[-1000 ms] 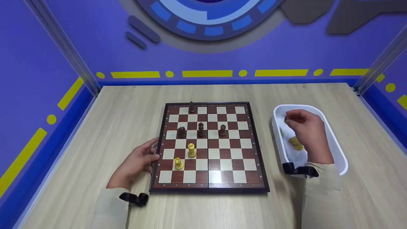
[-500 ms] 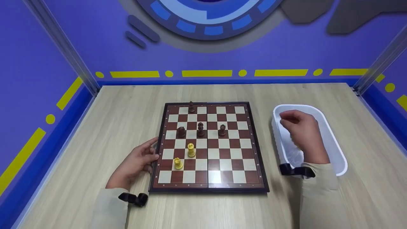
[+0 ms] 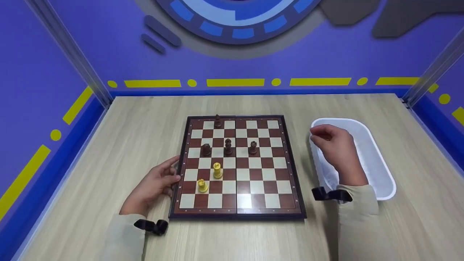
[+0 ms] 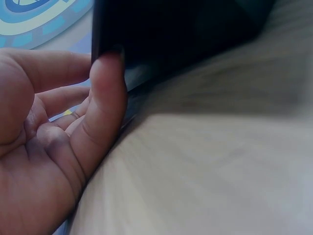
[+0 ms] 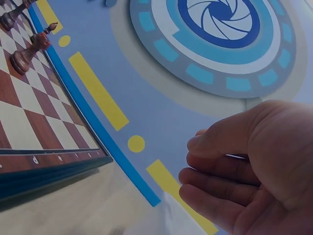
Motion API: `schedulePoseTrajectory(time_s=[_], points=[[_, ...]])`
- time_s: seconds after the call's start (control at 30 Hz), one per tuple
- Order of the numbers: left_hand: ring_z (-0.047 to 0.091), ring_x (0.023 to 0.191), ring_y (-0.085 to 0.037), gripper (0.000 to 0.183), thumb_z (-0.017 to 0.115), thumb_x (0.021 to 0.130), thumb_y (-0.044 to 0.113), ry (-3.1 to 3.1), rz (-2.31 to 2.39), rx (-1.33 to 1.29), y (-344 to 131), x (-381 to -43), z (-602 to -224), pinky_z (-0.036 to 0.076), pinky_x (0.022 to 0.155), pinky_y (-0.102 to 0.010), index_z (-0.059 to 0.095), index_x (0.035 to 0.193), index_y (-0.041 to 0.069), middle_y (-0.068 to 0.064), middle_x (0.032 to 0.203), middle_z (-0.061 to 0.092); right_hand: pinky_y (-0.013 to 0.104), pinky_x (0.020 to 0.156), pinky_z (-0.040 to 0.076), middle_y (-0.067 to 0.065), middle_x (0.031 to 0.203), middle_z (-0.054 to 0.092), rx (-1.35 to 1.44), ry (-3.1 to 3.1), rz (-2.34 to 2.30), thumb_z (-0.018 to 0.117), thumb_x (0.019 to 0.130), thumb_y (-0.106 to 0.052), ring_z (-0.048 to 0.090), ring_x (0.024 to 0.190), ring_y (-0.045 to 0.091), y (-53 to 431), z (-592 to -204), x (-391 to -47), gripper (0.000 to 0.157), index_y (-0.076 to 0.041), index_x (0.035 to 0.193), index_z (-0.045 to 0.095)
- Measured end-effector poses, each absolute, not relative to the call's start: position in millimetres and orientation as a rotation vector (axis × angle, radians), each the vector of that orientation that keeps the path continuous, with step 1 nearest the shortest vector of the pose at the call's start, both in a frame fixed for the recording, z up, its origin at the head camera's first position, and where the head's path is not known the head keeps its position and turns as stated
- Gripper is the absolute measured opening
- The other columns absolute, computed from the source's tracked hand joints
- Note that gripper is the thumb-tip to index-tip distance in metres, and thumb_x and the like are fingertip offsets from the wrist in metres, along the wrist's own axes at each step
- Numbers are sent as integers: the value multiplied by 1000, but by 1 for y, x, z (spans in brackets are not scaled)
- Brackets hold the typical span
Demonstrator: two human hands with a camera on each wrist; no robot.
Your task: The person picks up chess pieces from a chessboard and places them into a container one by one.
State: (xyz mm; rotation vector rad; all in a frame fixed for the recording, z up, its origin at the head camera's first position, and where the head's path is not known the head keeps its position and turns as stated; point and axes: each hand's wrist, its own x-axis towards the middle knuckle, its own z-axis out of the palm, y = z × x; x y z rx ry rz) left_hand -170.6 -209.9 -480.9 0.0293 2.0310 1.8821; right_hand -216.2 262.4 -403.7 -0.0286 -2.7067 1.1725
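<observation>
A chessboard (image 3: 260,167) lies on the table; its left edge is gripped by my left hand (image 3: 154,185), thumb and fingers at the frame. In the left wrist view the fingertips touch the board's dark side (image 4: 181,34). Over the left rim of a white tray (image 3: 377,163), my right hand (image 3: 337,148) keeps its thumb and fingertips pinched together. The dark chess piece seen there a second ago is hidden by the fingers. Standing on the board are two yellow pieces, one taller (image 3: 217,170) and one shorter (image 3: 202,185), and several dark pieces, including one with a crown-like top (image 3: 253,147).
The board is near the middle of a wooden table (image 3: 148,112), with the tray to its right. A pointed dark piece (image 3: 217,121) stands at the board's far edge. Purple panels (image 3: 232,69) enclose the table's back and sides.
My right hand has moved left, from inside the tray to over its left rim. The yellow pieces seen in the tray earlier are now hidden from view. My left hand stays on the board.
</observation>
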Motion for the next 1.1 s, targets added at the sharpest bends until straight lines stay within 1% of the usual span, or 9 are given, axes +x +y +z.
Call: schedulePoseTrajectory(time_s=[0.07,0.17,0.3,0.4,0.53,0.63,0.9,1.0,1.1], points=[[50,60,-9,66,59,86,6,2030,1888,34,-210,-171,-480,51,45,-26,28,143,22,-3,96,42,22,75,51,6,101,65,-12,-2706,1168,60,86,-19,59,90,15,259,-404,-217,22,-11,106,65],[50,59,-9,67,59,86,6,2029,1892,42,-211,-171,-479,51,45,-26,28,143,21,-3,95,42,32,79,52,7,102,65,-1,-2715,1174,60,87,-21,59,93,18,254,-403,-217,23,-11,107,65],[51,58,-10,68,59,86,7,2029,1886,51,-211,-171,-478,52,45,-28,26,144,21,-3,95,43,24,76,51,7,101,66,33,-2709,1171,60,86,-21,60,92,17,249,-404,-218,22,-12,105,65],[52,58,-10,67,59,87,9,2031,1880,53,-211,-172,-481,53,45,-30,26,144,22,-3,96,44,21,73,50,6,99,66,58,-2703,1159,61,85,-20,61,91,16,247,-405,-218,21,-12,104,66],[52,57,-11,66,59,87,9,2035,1884,38,-211,-173,-482,52,44,-30,29,142,23,-4,95,43,34,78,52,6,102,65,65,-2717,1169,61,85,-20,61,93,19,242,-406,-218,23,-12,106,65],[50,57,-11,65,59,87,8,2038,1880,26,-211,-173,-482,51,44,-29,29,142,24,-4,95,41,37,80,53,7,102,65,78,-2717,1184,61,85,-20,62,95,21,238,-407,-218,24,-12,107,64],[49,57,-11,67,59,86,8,2026,1888,22,-210,-171,-481,51,44,-29,28,143,25,-4,96,41,39,84,53,7,105,65,102,-2694,1224,63,84,-20,62,98,22,226,-411,-217,26,-13,109,63],[50,57,-11,67,59,87,8,2027,1886,30,-210,-171,-482,51,44,-29,27,143,25,-4,96,41,40,86,52,8,108,64,114,-2685,1265,64,84,-20,61,100,22,219,-412,-217,27,-12,110,63],[49,57,-11,66,58,87,7,2026,1885,30,-211,-170,-483,51,44,-29,28,143,25,-4,96,41,39,86,53,8,107,64,155,-2663,1297,65,83,-18,61,101,22,212,-414,-217,27,-11,109,63]])
